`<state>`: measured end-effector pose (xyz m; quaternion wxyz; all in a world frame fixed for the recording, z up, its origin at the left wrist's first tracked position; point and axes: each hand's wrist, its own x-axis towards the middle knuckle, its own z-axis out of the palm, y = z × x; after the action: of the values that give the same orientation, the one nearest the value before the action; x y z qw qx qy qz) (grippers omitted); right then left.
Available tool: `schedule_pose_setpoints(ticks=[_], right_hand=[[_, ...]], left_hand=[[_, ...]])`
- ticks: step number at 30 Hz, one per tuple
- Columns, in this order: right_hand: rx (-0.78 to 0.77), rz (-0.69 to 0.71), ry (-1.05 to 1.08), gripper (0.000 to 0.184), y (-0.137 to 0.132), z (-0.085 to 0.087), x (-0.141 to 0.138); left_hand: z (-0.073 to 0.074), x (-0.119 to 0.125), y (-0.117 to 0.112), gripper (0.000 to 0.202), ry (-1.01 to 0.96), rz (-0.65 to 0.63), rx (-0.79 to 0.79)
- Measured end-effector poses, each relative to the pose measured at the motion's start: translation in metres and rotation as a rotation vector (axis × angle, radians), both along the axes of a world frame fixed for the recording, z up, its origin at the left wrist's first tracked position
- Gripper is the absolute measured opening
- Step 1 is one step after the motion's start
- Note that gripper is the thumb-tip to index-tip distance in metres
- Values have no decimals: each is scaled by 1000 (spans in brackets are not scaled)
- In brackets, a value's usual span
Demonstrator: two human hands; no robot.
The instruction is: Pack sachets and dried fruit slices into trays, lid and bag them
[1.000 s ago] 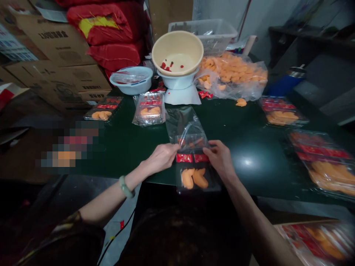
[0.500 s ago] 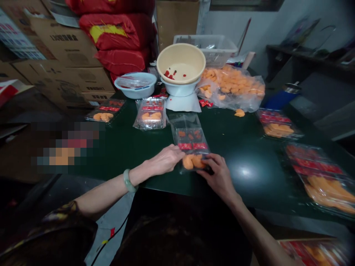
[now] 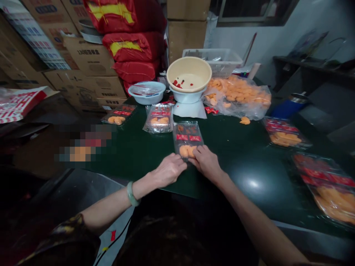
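- We have both hands at the near end of a clear plastic pack (image 3: 188, 138), which lies flat on the green table (image 3: 133, 159), straight ahead of us at 12 o'clock and close to the table's near edge.
- The step in hand looks like handling this sealed-looking pack at its near end, with the left hand (image 3: 169, 170) at about 8 o'clock from the pack and the right hand (image 3: 206, 162) at about 5 o'clock.
- Grip: the fingers of each hand lie close together against the pack's near corners; we cannot tell whether they pinch it, as the thumbs and fingertips are hidden.
- The pack's long axis runs from 6 to 12 o'clock, leaning slightly towards 11, with its orange pieces (image 3: 185, 150) nearest us and red sachets (image 3: 188, 137) across its middle.
- Two similar packs (image 3: 159, 119) lie at about 11 o'clock, and others (image 3: 285, 135) lie at about 2 o'clock.
- A cream basin (image 3: 189, 74) sits on a white bowl at 12 o'clock, beside a large bag of orange pieces (image 3: 238, 96) at about 1 o'clock.
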<state>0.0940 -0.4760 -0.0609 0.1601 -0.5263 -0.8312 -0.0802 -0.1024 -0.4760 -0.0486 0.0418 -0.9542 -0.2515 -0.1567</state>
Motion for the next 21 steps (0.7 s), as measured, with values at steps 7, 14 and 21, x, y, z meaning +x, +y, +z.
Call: schedule_pose_setpoints(ticks=[7,14,21], right_hand=[[81,-195,67,15,-48,-7,-30],[183,-186,85,21,-47,-16,-19],[287,-156,199,27,-58,-19,-11]], left_hand=[[-18,-16,-52,18,-140,58,42],[-14,-30,-42,16,-651,507,-431],[2,10,38,38,-418,752,-1057]])
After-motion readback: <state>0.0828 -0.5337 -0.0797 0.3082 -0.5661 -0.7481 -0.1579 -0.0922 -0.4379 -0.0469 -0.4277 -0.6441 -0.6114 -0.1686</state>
